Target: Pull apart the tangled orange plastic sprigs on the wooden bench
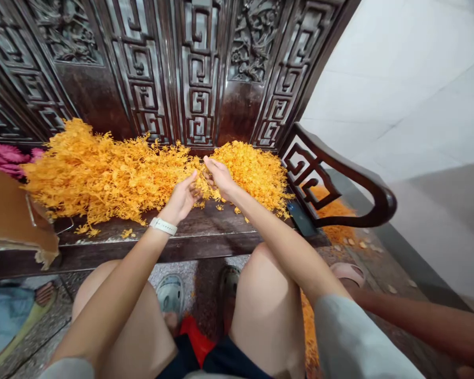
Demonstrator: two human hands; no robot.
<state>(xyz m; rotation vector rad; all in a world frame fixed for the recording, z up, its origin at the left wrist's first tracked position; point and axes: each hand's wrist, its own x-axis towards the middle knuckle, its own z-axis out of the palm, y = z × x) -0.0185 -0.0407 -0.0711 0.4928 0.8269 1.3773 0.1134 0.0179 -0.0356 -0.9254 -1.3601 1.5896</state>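
Observation:
Two heaps of yellow plastic flower pieces lie on the dark wooden bench, a long left heap (102,173) and a smaller right heap (253,173). My left hand (181,197), with a pale watch band (163,226) at the wrist, is at the left heap's right end, its fingers curled around some yellow pieces. Just beside it my right hand (220,176) is closed between the heaps, fingertips turned toward the left hand. Yellow pieces (203,184) show between the two hands; the fingers partly hide what each one grips.
Behind the heaps rises the carved bench back (240,110); a curved armrest (363,195) bounds the right side, with a phone (301,218) beside it. A cardboard box (16,210) and pink pieces (6,158) are at left. Orange pieces (335,210) lie beyond the armrest. Another person's arm (422,316) shows at right.

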